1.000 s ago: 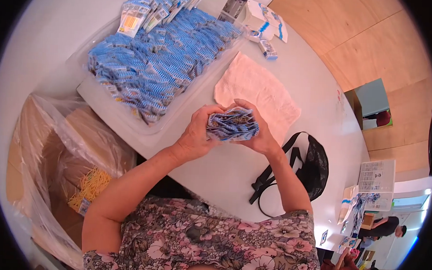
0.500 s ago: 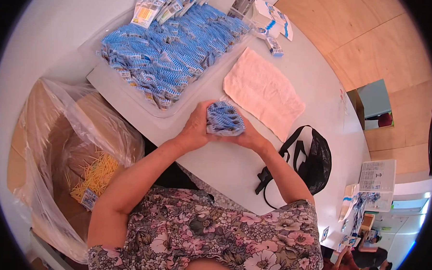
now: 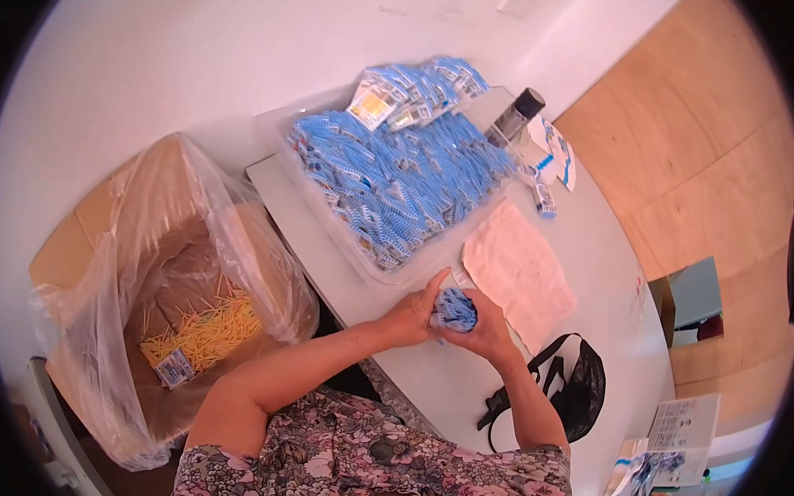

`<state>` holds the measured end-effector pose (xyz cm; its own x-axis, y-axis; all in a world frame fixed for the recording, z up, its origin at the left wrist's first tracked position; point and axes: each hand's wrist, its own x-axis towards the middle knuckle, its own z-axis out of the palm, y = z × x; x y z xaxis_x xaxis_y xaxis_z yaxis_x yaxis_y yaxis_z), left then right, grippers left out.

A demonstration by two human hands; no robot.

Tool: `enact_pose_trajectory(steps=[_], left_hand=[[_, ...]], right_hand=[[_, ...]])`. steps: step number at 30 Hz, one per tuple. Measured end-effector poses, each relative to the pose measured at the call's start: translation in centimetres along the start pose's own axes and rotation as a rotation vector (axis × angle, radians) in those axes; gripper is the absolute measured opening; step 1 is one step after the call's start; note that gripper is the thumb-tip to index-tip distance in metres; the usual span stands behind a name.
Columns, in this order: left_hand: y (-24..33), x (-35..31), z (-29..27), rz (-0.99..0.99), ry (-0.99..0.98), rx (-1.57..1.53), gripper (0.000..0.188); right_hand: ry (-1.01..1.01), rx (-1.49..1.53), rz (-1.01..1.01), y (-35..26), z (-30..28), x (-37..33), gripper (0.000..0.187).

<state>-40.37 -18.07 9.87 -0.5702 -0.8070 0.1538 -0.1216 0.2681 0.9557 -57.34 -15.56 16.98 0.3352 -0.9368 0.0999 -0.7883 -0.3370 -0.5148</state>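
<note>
Between my two hands is a bundle of small blue-and-white packets, held upright over the near edge of the table. My left hand presses it from the left with the thumb pointing up, and my right hand wraps its right side. The fingers beneath the bundle are mostly hidden. Just beyond my hands stands a clear plastic tub, packed with rows of the same kind of packets. More packets with yellow contents lie on top at its far side.
A pink cloth lies right of the tub. A black mesh bag is by my right forearm. At left, a plastic-lined cardboard box holds loose yellow sticks and one packet. A dark-capped bottle stands at the back.
The view has shifted, so the tub and box sit lower and farther right. My hands still hold the bundle and have squeezed it narrower; my left thumb now sticks up.
</note>
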Motion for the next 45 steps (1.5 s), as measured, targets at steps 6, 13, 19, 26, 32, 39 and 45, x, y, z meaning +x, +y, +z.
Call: enact_pose_trajectory(steps=[6, 13, 19, 26, 32, 39, 45], left_hand=[[3.3, -4.9, -2.5, 0.041, 0.058, -0.105, 0.117], [6.9, -12.8, -8.0, 0.106, 0.063, -0.396, 0.089], [4.8, -21.3, -11.6, -0.151, 0.466, -0.278, 0.055], [3.6, -29.1, -13.1, -0.300, 1.034, -0.387, 0.047], [2.9, -29.9, -13.7, -0.350, 1.033, -0.247, 0.042], [3.2, -31.3, -12.9, -0.482, 0.972, -0.041, 0.037], [2.3, -32.0, -14.0, -0.530, 0.825, 0.194, 0.034]], right_hand=[[-0.158, 0.371, 0.125, -2.5, -4.8, 1.9, 0.060], [0.181, 0.534, 0.001, -8.0, -5.8, 17.5, 0.085], [0.330, 0.109, -0.052, -8.0, 0.1, 33.2, 0.086], [0.171, -0.099, 0.070, -11.0, 2.4, 35.5, 0.077], [0.556, -0.583, -0.521, -9.3, 3.1, 34.8, 0.060], [0.441, -0.636, -0.545, -7.1, 5.4, 35.5, 0.043], [0.335, -0.933, -0.443, -7.6, 4.7, 35.2, 0.046]])
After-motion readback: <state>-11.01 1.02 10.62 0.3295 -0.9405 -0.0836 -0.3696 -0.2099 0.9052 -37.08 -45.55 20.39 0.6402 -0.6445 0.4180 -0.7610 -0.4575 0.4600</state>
